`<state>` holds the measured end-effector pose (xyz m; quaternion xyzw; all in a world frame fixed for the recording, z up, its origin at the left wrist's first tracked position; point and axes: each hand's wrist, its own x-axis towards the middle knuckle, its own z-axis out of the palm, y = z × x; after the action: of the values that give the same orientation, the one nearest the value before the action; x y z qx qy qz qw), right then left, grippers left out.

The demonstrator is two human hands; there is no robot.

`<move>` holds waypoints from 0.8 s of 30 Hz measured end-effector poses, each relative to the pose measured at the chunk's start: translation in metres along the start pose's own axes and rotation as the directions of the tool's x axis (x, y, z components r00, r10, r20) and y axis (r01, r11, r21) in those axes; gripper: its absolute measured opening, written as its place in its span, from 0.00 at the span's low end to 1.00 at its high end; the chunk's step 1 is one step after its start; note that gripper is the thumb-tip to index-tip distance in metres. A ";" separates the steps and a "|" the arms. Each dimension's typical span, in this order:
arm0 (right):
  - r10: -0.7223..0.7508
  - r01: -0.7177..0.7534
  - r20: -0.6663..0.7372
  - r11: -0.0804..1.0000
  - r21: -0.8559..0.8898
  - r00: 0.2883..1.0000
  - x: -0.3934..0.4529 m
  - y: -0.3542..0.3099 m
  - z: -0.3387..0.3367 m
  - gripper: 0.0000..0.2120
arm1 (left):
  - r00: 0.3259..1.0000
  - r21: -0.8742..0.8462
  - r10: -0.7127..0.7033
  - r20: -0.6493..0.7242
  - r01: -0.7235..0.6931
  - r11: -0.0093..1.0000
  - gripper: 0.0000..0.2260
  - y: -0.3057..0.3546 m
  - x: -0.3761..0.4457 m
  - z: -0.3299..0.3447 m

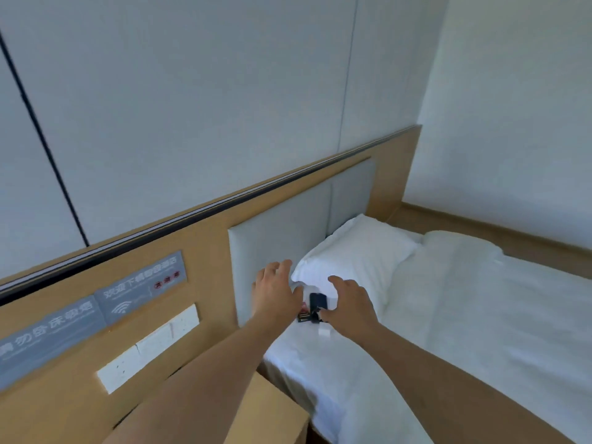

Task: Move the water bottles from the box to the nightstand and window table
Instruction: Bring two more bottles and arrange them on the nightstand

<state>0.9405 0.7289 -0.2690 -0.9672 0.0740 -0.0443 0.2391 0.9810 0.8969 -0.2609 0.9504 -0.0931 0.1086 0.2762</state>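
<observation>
Head view: no bottle shows; at lower centre a brown box [272,408] corner sits beside the bed [448,315]. Mid-frame, the left hand [275,291] and right hand [350,301] reach out with fingers spread, holding nothing, above a small dark object [317,304].

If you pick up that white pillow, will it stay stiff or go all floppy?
Probably floppy: the white pillow looks soft and puffy, its near corner drooping onto the bed. It likely feels light for its size. It shouldn't roll, since it lies flat, leaning against the padded headboard.

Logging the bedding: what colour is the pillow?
White, plain; the pillow shows in the head view.
</observation>
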 end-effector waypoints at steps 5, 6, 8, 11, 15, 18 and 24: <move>0.211 -0.211 -0.161 0.977 0.016 0.964 -0.042 0.083 -0.071 0.36 | 0.969 -0.034 0.222 0.107 -0.220 0.975 0.27 0.105 -0.007 0.035; 0.252 -0.253 -0.187 0.967 0.023 0.949 -0.054 0.101 -0.085 0.36 | 0.959 -0.036 0.260 0.117 -0.257 0.966 0.27 0.127 -0.012 0.043; 0.331 -0.331 -0.235 0.943 0.041 0.914 -0.082 0.137 -0.109 0.36 | 0.935 -0.055 0.329 0.135 -0.324 0.944 0.27 0.171 -0.024 0.060; 0.433 -0.434 -0.292 0.898 0.064 0.853 -0.133 0.194 -0.141 0.36 | 0.874 -0.079 0.448 0.187 -0.441 0.894 0.27 0.241 -0.053 0.088; 0.536 -0.553 -0.348 0.831 0.058 0.769 -0.209 0.270 -0.182 0.36 | 0.780 -0.115 0.580 0.237 -0.570 0.814 0.28 0.338 -0.107 0.128; 0.591 -0.621 -0.379 0.782 0.055 0.712 -0.269 0.325 -0.216 0.36 | 0.716 -0.173 0.649 0.258 -0.626 0.760 0.28 0.409 -0.157 0.155; 0.692 -0.746 -0.437 0.663 0.067 0.575 -0.398 0.422 -0.276 0.36 | 0.586 -0.283 0.743 0.322 -0.689 0.667 0.28 0.540 -0.267 0.203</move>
<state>0.4640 0.2998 -0.2436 -0.8314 0.5129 -0.1486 0.1535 0.6288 0.3691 -0.2248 0.8118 -0.5310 0.0020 0.2427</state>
